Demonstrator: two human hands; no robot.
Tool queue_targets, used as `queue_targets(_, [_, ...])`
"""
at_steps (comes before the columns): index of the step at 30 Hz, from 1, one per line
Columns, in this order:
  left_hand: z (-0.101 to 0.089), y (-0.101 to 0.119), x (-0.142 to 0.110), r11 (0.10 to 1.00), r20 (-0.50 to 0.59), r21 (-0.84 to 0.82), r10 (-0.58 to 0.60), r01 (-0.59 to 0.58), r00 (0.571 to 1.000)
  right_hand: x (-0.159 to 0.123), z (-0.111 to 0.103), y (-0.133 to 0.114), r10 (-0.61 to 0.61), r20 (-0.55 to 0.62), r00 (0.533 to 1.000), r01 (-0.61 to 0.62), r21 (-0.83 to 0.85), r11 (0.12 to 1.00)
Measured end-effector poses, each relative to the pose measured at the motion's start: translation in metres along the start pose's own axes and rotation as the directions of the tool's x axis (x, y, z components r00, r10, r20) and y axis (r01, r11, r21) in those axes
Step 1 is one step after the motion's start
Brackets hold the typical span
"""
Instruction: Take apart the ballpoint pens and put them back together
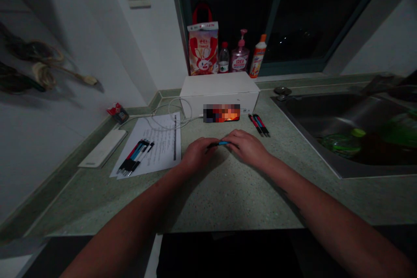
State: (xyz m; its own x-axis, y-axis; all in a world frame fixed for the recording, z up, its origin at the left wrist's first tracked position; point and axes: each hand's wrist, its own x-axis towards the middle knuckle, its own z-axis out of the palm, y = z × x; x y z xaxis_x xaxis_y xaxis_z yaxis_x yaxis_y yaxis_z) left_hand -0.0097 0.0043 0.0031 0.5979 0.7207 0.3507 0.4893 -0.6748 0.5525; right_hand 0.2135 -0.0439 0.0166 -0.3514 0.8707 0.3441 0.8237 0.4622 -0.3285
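Observation:
A blue and black pen [223, 143] is stretched crosswise between my two hands, just above the counter. My left hand [198, 153] has its fingers closed on the black end at the left. At the other end, my right hand [249, 145] pinches the pen with thumb and fingers. Several pens [136, 156] in red, blue, white and black lie bunched on printed sheets [166, 147] to the left. Another small group of red, blue and black pens [259, 125] rests on the counter beyond my right hand. Behind my hands a phone [221, 114] leans on a white box [218, 84].
On the right, a metal sink [312, 139] holds a green-tinted bottle [342, 143]. A white cable [156, 115] loops over the papers. Left of these lies a flat white box [103, 148]. Along the window stand a red bag [203, 47], a pump bottle [240, 58] and other bottles.

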Motion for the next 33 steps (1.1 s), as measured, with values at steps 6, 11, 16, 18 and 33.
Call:
queue_targets(6, [0.000,-0.005,0.001,0.996,0.006,-0.088,-0.022,0.023,1.000,0.001,-0.001,-0.001,0.022,0.014,1.000,-0.023,0.081,0.996])
queue_targets(11, [-0.002,-0.005,0.000,0.996,0.059,-0.091,-0.015,0.020,0.998,0.001,0.002,0.002,0.013,0.047,0.999,-0.020,0.143,0.989])
queue_targets(16, [0.001,-0.005,0.001,0.992,0.042,-0.118,-0.036,0.041,0.998,0.001,0.003,-0.004,0.105,0.038,0.994,-0.110,0.177,0.978])
queue_targets(18, [0.002,-0.006,0.001,0.993,0.028,-0.113,-0.022,0.025,0.999,0.002,0.001,-0.007,0.144,0.047,0.988,-0.150,0.178,0.973])
queue_targets(33, [-0.003,-0.001,-0.001,0.999,0.006,-0.044,0.007,-0.007,1.000,0.002,0.000,-0.009,0.175,0.135,0.975,-0.193,0.140,0.971])
